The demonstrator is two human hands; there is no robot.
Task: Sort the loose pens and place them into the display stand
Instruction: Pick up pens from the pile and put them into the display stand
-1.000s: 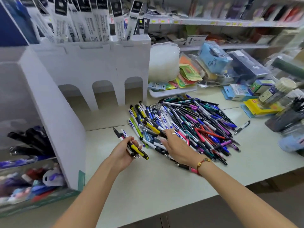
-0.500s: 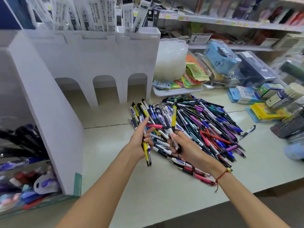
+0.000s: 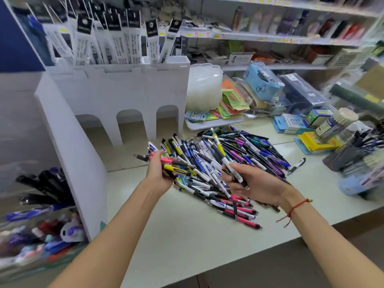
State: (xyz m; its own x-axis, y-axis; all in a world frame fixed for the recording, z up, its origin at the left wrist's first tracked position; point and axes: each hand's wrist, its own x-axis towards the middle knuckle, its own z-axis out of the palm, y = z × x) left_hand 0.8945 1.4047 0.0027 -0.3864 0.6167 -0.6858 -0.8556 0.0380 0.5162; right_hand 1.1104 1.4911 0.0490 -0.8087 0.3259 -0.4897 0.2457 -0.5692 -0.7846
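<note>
the left hand (image 3: 160, 173) curls round a small bunch of pens (image 3: 176, 166), pink and yellow. the right hand (image 3: 252, 183) pinches one yellow pen (image 3: 225, 157) near its middle. pens are light, stiff and a bit slippery, so the rubber grip is the best place to hold. behind lies the big pile (image 3: 228, 159) on the table (image 3: 187, 235). further back stands the white display stand (image 3: 124, 96). its labels are too blurry to read.

Free: I see bare table (image 3: 187, 242) in front of my arms, open floor under display stand (image 3: 116, 96) arches | Blocked: pen pile (image 3: 224, 163) centre-right; tray (image 3: 212, 123) behind; pen tubs (image 3: 351, 154) far right
</note>
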